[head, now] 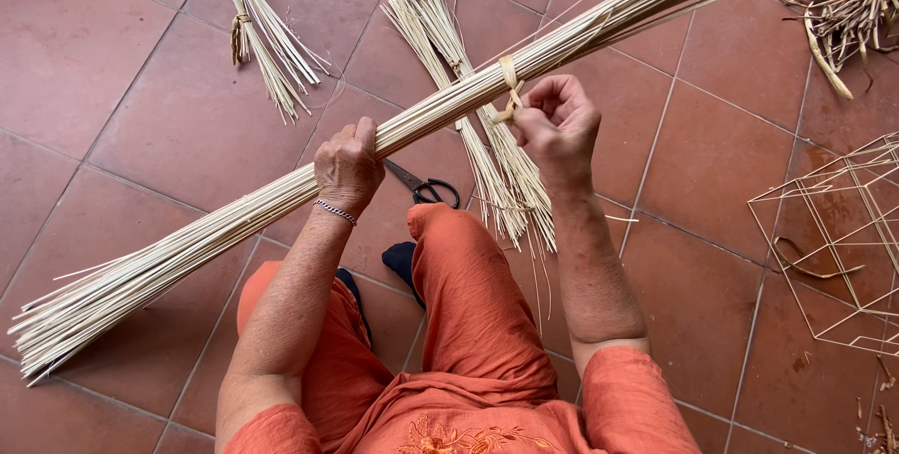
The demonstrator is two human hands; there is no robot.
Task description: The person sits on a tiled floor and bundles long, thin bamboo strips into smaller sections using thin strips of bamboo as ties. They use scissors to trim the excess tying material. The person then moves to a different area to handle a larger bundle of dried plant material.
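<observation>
I see the fingers of my left hand (347, 166) wrapped shut around a long bundle of pale reeds (403, 126), thumb on top, gripping it near its middle. The fingers of my right hand (556, 123) are curled closed, pinching the end of a flat tie strip (508, 89) that loops around the same bundle just beside the hand. The bundle runs on a slant from lower left, where its ends fan out loose, to the upper right corner, held in the air above my knees in orange trousers (468, 285).

Under the bundle, on the red tiled floor (140, 117), black scissors (426, 187) lie between my hands, partly hidden by the left wrist. A second reed bunch (468, 108) lies behind the held one, crossing under it, and a third bunch (267, 33) sits farther left. A thin wire frame (843, 239) stands to the right, well apart, and a darker tangle of dry stalks (847, 5) fills the upper right corner.
</observation>
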